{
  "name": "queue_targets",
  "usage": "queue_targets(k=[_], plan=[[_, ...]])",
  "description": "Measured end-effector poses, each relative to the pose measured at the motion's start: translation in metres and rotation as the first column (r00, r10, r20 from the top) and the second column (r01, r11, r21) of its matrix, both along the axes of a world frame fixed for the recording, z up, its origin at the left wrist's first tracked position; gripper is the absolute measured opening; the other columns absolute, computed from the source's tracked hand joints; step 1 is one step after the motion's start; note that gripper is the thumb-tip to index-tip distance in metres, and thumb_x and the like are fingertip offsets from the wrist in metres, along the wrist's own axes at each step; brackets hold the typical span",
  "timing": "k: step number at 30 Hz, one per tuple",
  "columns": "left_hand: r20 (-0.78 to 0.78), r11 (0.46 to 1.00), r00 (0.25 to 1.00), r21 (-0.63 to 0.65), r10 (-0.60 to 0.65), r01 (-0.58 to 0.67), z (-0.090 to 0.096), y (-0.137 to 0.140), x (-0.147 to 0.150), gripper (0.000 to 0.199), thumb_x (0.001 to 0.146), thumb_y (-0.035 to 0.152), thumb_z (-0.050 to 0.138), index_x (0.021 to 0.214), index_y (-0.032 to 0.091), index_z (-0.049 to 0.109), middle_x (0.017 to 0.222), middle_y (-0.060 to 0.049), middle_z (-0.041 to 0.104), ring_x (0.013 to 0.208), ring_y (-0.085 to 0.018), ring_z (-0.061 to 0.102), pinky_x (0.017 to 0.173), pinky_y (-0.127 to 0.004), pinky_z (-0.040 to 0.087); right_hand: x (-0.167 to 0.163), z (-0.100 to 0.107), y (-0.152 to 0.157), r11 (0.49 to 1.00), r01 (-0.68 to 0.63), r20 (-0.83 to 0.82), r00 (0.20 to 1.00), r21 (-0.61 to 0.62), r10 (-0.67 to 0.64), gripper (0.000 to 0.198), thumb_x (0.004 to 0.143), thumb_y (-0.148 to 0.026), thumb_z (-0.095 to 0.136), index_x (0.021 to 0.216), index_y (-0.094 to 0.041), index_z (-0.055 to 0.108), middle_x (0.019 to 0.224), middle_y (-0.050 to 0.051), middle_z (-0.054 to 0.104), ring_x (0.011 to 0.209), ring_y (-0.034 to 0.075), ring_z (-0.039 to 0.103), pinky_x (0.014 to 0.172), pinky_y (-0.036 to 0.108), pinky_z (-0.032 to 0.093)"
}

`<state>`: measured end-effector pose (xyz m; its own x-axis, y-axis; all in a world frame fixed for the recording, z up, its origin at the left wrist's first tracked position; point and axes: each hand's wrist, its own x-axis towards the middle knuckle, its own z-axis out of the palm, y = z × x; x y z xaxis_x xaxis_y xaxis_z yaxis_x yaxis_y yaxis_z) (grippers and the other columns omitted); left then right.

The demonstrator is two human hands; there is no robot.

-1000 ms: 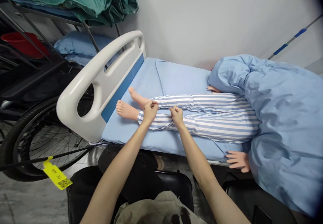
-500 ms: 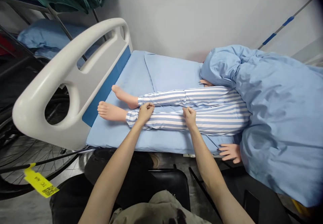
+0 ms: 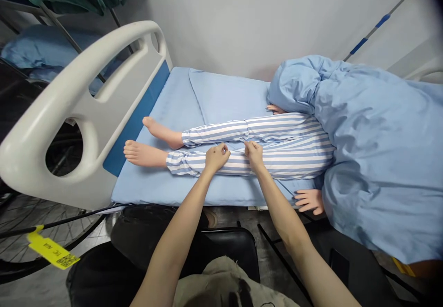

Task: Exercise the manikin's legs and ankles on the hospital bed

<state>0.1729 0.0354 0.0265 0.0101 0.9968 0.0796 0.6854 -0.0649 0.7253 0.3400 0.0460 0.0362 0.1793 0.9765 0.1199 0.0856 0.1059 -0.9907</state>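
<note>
My left hand [image 3: 217, 156] is over the lower part of the nearer leg of the striped pajama trousers [image 3: 294, 159], its fingers curled and thumb close to the index finger. A short way to its right, my right hand [image 3: 254, 155] is closed in a pinch near the knee, at the inner edge of that same leg. Whether cloth is between the fingers of either hand, I cannot make out. The trousers are on a manikin lying on the bed, with its bare feet [image 3: 145, 153] to the left. A blue quilt [image 3: 374, 150] covers its upper body.
The bed's white footboard [image 3: 79, 90] rises at the left, near a wheelchair wheel with a yellow tag [image 3: 51, 249]. A manikin hand [image 3: 309, 201] sticks out over the near bed edge. Below are a black chair [image 3: 230, 249] and a dark phone-like object [image 3: 339, 265].
My left hand has moved right along the nearer trouser leg, closer to my right hand. The right hand stays near the knee. The view has shifted slightly to the right.
</note>
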Motion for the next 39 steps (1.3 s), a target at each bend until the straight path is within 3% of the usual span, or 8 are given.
queue_targets(k=[7,11,17,21,27,30,33,39], plan=[[0.067,0.999,0.997,-0.004,0.037,-0.037,0.004,-0.001,-0.003,0.005,0.078,0.021,0.056,0.076,0.023,0.061,0.062,0.001,0.055,0.068,-0.019,0.054,0.066,-0.03,0.032,0.085,0.043,0.009,0.978,0.098,0.145,0.981,0.184,-0.126,0.046,0.079,-0.039,0.064,0.052,-0.021,0.032,0.049,-0.006,0.031,0.052,0.008,0.027,0.053,0.026,0.025],[0.121,0.999,0.992,-0.006,0.042,-0.041,0.002,-0.002,-0.003,0.005,0.077,0.02,0.055,0.074,0.023,0.059,0.059,0.002,0.05,0.064,-0.018,0.05,0.066,-0.029,0.032,0.128,0.016,0.01,0.958,0.247,0.28,0.919,0.145,-0.279,0.042,0.076,-0.034,0.061,0.053,-0.022,0.029,0.051,-0.007,0.026,0.053,0.009,0.026,0.054,0.026,0.024],[0.248,0.998,0.968,0.013,0.05,-0.054,0.003,-0.006,-0.005,0.004,0.073,0.018,0.056,0.073,0.022,0.059,0.056,0.004,0.047,0.06,-0.014,0.046,0.064,-0.028,0.032,0.128,-0.01,0.014,0.95,0.282,0.533,0.787,0.136,-0.31,0.037,0.076,-0.028,0.056,0.054,-0.021,0.027,0.053,-0.007,0.022,0.055,0.009,0.024,0.057,0.027,0.022],[0.54,0.995,0.84,0.051,0.049,-0.091,0.008,-0.009,-0.029,0.019,0.085,0.03,0.05,0.074,0.02,0.061,0.056,0.003,0.05,0.056,-0.013,0.048,0.06,-0.026,0.036,0.125,-0.005,0.012,0.952,0.273,0.578,0.758,0.139,-0.302,0.034,0.076,-0.028,0.053,0.055,-0.021,0.027,0.053,-0.006,0.023,0.055,0.009,0.025,0.058,0.027,0.024],[0.719,0.899,0.657,0.103,0.228,-0.425,0.015,-0.007,-0.092,0.04,0.096,0.041,0.038,0.07,0.019,0.059,0.053,0.0,0.05,0.052,-0.012,0.048,0.058,-0.025,0.038,0.124,-0.006,0.009,0.948,0.276,0.626,0.715,0.155,-0.311,0.033,0.076,-0.03,0.052,0.054,-0.021,0.029,0.052,-0.006,0.024,0.055,0.009,0.026,0.058,0.027,0.023],[0.613,0.878,0.72,0.086,0.327,-0.471,0.003,-0.011,-0.112,0.037,0.096,0.038,0.039,0.069,0.019,0.058,0.054,0.0,0.053,0.056,-0.013,0.05,0.062,-0.025,0.037,0.117,-0.006,0.004,0.957,0.258,0.703,0.656,0.133,-0.275,0.032,0.076,-0.031,0.053,0.053,-0.021,0.032,0.05,-0.006,0.029,0.055,0.01,0.029,0.06,0.028,0.025],[0.329,0.866,0.855,0.169,0.401,-0.471,-0.013,-0.018,-0.117,0.029,0.092,0.03,0.048,0.066,0.02,0.053,0.059,-0.001,0.056,0.062,-0.014,0.051,0.066,-0.026,0.033,0.098,0.0,-0.002,0.977,0.188,0.74,0.642,0.101,-0.2,0.032,0.075,-0.032,0.054,0.052,-0.021,0.034,0.049,-0.005,0.033,0.054,0.01,0.031,0.061,0.028,0.026],[0.042,0.877,0.905,0.232,0.423,-0.421,-0.026,-0.021,-0.115,0.03,0.095,0.026,0.046,0.067,0.02,0.054,0.067,-0.005,0.061,0.066,-0.017,0.052,0.065,-0.03,0.024,-0.006,0.025,-0.01,0.973,-0.091,0.588,0.807,0.21,-0.052,0.038,0.079,-0.038,0.055,0.055,-0.022,0.03,0.051,-0.005,0.031,0.054,0.01,0.03,0.058,0.026,0.027]])
